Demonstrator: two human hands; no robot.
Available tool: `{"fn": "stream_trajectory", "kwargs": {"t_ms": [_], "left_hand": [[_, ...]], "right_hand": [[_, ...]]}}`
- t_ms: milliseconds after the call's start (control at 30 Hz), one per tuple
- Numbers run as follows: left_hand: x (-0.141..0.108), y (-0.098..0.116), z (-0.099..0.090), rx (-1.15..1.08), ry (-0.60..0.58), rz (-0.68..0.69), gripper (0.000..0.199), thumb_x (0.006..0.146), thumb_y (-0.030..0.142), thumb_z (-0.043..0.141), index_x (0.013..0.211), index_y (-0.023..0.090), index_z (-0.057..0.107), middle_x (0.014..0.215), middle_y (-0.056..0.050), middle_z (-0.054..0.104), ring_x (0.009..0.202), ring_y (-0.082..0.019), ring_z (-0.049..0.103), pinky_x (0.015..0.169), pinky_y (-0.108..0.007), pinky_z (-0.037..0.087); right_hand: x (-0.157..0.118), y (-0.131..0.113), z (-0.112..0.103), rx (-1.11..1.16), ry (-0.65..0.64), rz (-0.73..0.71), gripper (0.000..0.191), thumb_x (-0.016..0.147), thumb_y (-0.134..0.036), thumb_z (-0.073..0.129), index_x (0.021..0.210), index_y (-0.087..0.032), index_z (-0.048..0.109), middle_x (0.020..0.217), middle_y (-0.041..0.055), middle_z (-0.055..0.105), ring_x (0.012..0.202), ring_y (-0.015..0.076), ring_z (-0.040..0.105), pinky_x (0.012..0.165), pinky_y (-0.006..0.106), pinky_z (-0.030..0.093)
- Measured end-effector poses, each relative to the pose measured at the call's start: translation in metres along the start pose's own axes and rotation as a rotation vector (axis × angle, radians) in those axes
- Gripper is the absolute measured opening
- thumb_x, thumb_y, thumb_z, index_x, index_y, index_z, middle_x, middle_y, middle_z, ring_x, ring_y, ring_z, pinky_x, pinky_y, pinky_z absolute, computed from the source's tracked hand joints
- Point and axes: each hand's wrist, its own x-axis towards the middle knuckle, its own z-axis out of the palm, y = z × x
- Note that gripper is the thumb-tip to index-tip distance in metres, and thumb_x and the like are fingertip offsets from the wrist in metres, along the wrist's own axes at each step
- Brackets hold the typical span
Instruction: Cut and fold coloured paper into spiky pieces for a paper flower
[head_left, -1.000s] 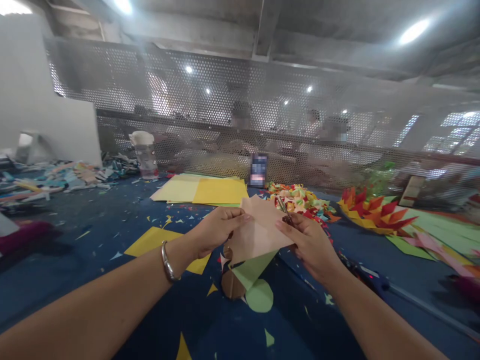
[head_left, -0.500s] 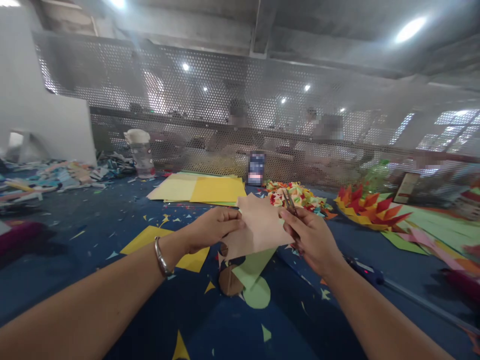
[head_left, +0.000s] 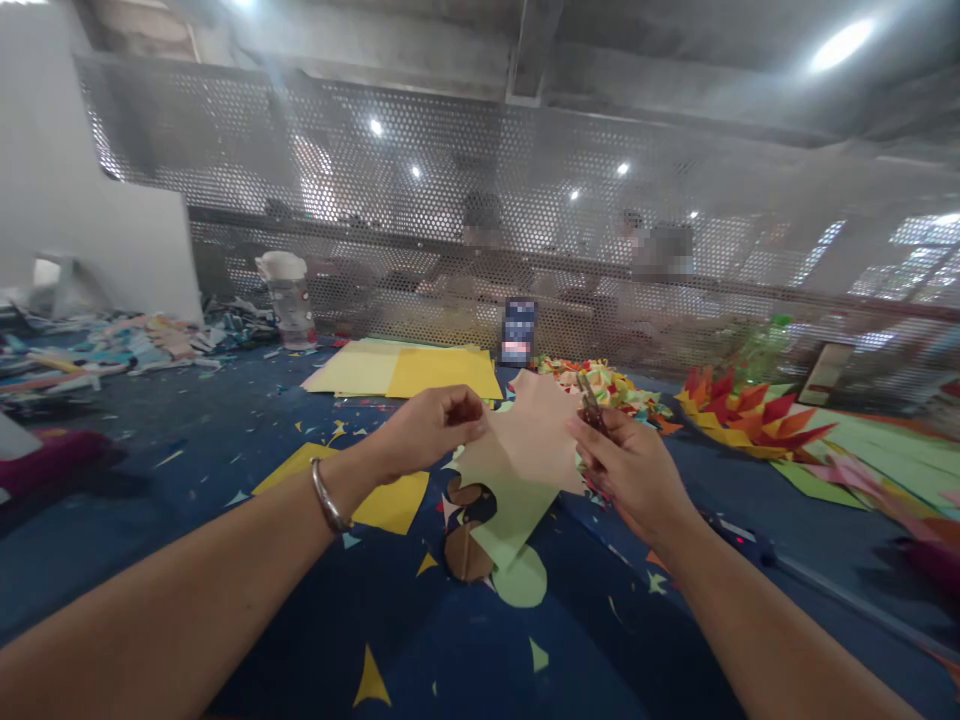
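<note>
A pale pink sheet of paper [head_left: 529,435] with curved notches in its edges is held up over the blue table. My left hand [head_left: 431,428], with a silver bangle at the wrist, pinches the sheet's left edge. In my right hand [head_left: 634,465] is a pair of scissors [head_left: 589,398], blades pointing up beside the sheet's right edge; the fingers hide their handles. Under the sheet lie a light green paper piece [head_left: 517,515], a green paper circle [head_left: 520,577] and a brown round piece [head_left: 466,552]. Yellow paper [head_left: 394,500] lies below my left forearm.
Yellow and cream sheets [head_left: 442,372] are stacked at the back, near an upright phone [head_left: 518,332]. Colourful paper scraps [head_left: 604,385] form a pile. A red-orange paper flower [head_left: 750,415] stands right, a clear cup [head_left: 289,300] back left. A dark-handled tool [head_left: 739,540] lies by my right forearm.
The pink paper has turned and risen a little between my hands, showing more of its notched edge. The scissors stay in my right hand. The whole view has shifted slightly.
</note>
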Motion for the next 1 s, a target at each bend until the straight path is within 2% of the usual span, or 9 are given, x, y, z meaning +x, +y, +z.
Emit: {"fn": "stream_trajectory", "kwargs": {"t_ms": [33,133,267,467,533,600,833,933,1000], "left_hand": [[0.000,-0.002,-0.005,0.006,-0.002,-0.008,0.018,0.073,0.030,0.059,0.087,0.019,0.059,0.080,-0.003,0.062,0.073,-0.015,0.055,0.066,-0.026,0.042],[-0.003,-0.005,-0.020,0.131,-0.142,-0.074,0.019,0.072,0.025,0.058,0.088,0.017,0.062,0.082,-0.005,0.065,0.077,-0.018,0.059,0.069,-0.029,0.043],[-0.010,0.002,-0.028,0.430,-0.151,-0.092,0.022,0.072,0.030,0.058,0.089,0.019,0.065,0.080,-0.005,0.065,0.071,-0.019,0.058,0.062,-0.029,0.040],[-0.011,0.001,-0.006,0.563,-0.175,0.060,0.052,0.068,0.045,0.063,0.113,0.018,0.056,0.105,-0.012,0.060,0.090,-0.026,0.056,0.074,-0.032,0.040],[-0.007,-0.007,0.002,0.591,-0.107,0.025,0.066,0.069,0.052,0.060,0.122,0.015,0.048,0.114,-0.016,0.056,0.099,-0.030,0.053,0.079,-0.034,0.040],[0.000,-0.016,0.008,0.629,-0.019,-0.032,0.067,0.072,0.056,0.054,0.125,0.015,0.045,0.116,-0.016,0.055,0.107,-0.032,0.048,0.085,-0.037,0.038],[0.018,-0.034,0.014,0.668,0.048,-0.187,0.070,0.053,0.062,0.066,0.107,0.017,0.059,0.109,-0.014,0.058,0.110,-0.035,0.044,0.093,-0.042,0.032],[0.020,-0.036,0.016,0.636,0.069,-0.202,0.058,0.052,0.059,0.068,0.094,0.019,0.063,0.105,-0.012,0.060,0.106,-0.034,0.046,0.090,-0.041,0.034],[0.020,-0.036,0.017,0.597,0.074,-0.201,0.042,0.054,0.052,0.069,0.081,0.019,0.064,0.094,-0.010,0.063,0.098,-0.032,0.051,0.082,-0.037,0.037]], "right_hand": [[0.001,0.000,-0.001,0.007,0.014,-0.006,0.025,0.078,-0.040,0.064,0.072,-0.019,0.051,0.048,-0.0085,0.039,0.037,0.0049,0.027,0.035,0.020,0.018],[0.002,0.001,-0.004,0.021,0.047,-0.023,0.025,0.078,-0.039,0.064,0.072,-0.019,0.049,0.049,-0.0082,0.039,0.037,0.0048,0.027,0.034,0.019,0.018],[0.004,0.000,-0.005,0.028,0.084,-0.036,0.022,0.078,-0.036,0.064,0.074,-0.019,0.050,0.050,-0.0082,0.039,0.036,0.0046,0.027,0.034,0.019,0.020],[0.005,0.000,-0.005,0.010,0.117,-0.042,0.022,0.078,-0.035,0.064,0.072,-0.019,0.051,0.049,-0.0082,0.041,0.035,0.0042,0.028,0.033,0.020,0.021],[0.005,0.000,-0.005,0.005,0.137,-0.051,0.024,0.078,-0.035,0.065,0.070,-0.019,0.050,0.049,-0.0078,0.041,0.035,0.0042,0.029,0.032,0.019,0.021],[0.005,0.001,-0.006,0.003,0.164,-0.063,0.026,0.077,-0.036,0.065,0.067,-0.019,0.048,0.049,-0.0074,0.042,0.035,0.0043,0.030,0.032,0.019,0.022],[0.006,0.003,-0.008,0.015,0.212,-0.097,0.029,0.075,-0.040,0.065,0.065,-0.020,0.046,0.049,-0.0079,0.042,0.035,0.0048,0.030,0.032,0.019,0.024],[0.007,0.005,-0.007,0.019,0.216,-0.103,0.027,0.076,-0.037,0.065,0.066,-0.020,0.046,0.048,-0.0082,0.041,0.035,0.0045,0.030,0.033,0.019,0.023],[0.007,0.005,-0.007,0.021,0.219,-0.106,0.027,0.077,-0.035,0.064,0.065,-0.020,0.047,0.048,-0.0082,0.041,0.035,0.0042,0.030,0.033,0.019,0.023]]}}
